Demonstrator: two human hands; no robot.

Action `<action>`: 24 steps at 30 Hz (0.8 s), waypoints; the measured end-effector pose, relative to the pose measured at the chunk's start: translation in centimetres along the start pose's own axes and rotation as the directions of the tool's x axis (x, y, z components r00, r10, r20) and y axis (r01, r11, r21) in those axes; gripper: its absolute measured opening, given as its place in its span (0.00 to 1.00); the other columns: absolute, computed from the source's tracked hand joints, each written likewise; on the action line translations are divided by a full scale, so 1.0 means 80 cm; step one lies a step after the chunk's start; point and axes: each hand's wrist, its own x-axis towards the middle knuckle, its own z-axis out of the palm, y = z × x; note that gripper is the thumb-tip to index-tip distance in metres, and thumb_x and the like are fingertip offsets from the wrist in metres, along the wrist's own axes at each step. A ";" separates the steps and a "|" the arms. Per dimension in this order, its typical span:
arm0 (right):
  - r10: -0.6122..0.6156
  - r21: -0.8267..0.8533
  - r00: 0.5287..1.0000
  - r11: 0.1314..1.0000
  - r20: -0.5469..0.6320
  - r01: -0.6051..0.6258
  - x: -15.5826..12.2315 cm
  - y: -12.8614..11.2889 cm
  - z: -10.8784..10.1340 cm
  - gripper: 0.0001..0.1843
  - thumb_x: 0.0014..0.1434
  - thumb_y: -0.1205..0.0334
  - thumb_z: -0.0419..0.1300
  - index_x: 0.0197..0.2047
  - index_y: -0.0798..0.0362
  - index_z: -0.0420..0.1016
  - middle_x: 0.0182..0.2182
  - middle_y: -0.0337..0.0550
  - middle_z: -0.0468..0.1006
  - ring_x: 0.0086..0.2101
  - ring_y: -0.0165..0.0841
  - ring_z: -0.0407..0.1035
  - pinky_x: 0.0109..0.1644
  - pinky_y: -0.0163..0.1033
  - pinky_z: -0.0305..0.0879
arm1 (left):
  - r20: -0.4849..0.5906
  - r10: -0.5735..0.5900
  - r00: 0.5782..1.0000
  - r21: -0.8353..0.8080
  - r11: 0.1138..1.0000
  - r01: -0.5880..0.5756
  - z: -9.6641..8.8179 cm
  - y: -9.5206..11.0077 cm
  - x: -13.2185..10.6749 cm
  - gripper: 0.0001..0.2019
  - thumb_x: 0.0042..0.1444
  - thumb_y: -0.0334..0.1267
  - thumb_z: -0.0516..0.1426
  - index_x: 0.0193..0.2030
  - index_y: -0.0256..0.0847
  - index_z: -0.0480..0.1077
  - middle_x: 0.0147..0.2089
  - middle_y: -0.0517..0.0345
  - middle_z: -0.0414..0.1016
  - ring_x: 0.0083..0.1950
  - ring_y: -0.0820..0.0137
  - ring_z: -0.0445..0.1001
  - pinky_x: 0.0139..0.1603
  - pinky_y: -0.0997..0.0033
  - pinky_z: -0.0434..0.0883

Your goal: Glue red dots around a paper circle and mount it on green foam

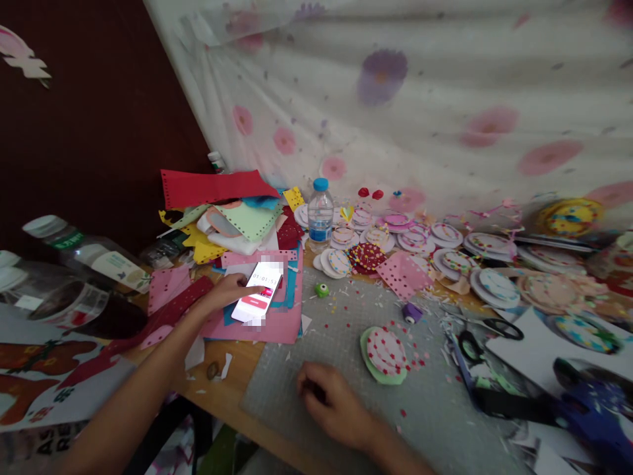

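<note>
My left hand (230,291) reaches across to a phone (259,285) with a lit screen showing a timer. One finger is stretched out and touches the screen; the hand is not wrapped round the phone. The phone lies on a stack of pink and blue paper (283,327). My right hand (332,400) rests on the grey cutting mat (341,330), fingers curled in, with nothing visible in them. Beyond it sits a layered paper cake (384,353), pink with red dots on a green base. Small red punched bits are scattered around it.
A water bottle (320,218) stands at the back beside a pile of coloured paper (252,218). Several decorated paper cakes (415,237) line the rear. Scissors (499,328) and a purple punch (412,313) lie right. Large bottles (93,257) stand left.
</note>
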 end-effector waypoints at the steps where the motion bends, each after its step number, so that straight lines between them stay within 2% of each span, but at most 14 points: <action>1: 0.001 0.008 1.000 1.000 0.002 -0.001 0.000 0.001 0.000 0.11 0.46 0.77 0.50 0.29 0.52 0.66 0.25 0.34 0.69 0.28 0.27 0.62 0.32 0.29 0.54 | 0.001 0.013 1.000 0.016 1.000 -0.013 0.000 0.000 0.000 0.28 0.34 0.60 0.66 0.32 0.35 0.72 0.31 0.57 0.72 0.32 0.66 0.68 0.28 0.73 0.57; 7: -0.007 0.021 1.000 1.000 -0.009 0.007 0.001 0.005 0.001 0.12 0.45 0.78 0.50 0.29 0.52 0.66 0.25 0.34 0.68 0.28 0.26 0.62 0.33 0.29 0.54 | 0.004 0.068 0.998 0.077 0.995 -0.068 0.000 0.003 -0.003 0.27 0.38 0.61 0.64 0.31 0.35 0.73 0.30 0.56 0.72 0.31 0.66 0.68 0.27 0.72 0.58; 11: -0.001 0.015 1.000 1.000 -0.011 0.001 0.001 0.002 0.001 0.12 0.45 0.79 0.50 0.28 0.53 0.66 0.25 0.34 0.68 0.28 0.26 0.62 0.33 0.29 0.54 | 0.010 0.075 0.997 0.084 0.994 -0.076 0.001 0.002 -0.002 0.28 0.40 0.61 0.63 0.33 0.34 0.74 0.32 0.54 0.74 0.32 0.65 0.69 0.27 0.72 0.59; 24: -0.011 0.024 1.000 1.000 -0.011 0.012 0.001 0.004 0.000 0.12 0.45 0.78 0.50 0.29 0.53 0.67 0.26 0.34 0.69 0.28 0.26 0.62 0.33 0.29 0.55 | 0.009 0.064 0.998 0.073 0.995 -0.064 0.001 0.003 -0.002 0.27 0.39 0.60 0.64 0.32 0.35 0.74 0.31 0.55 0.76 0.31 0.66 0.70 0.26 0.73 0.60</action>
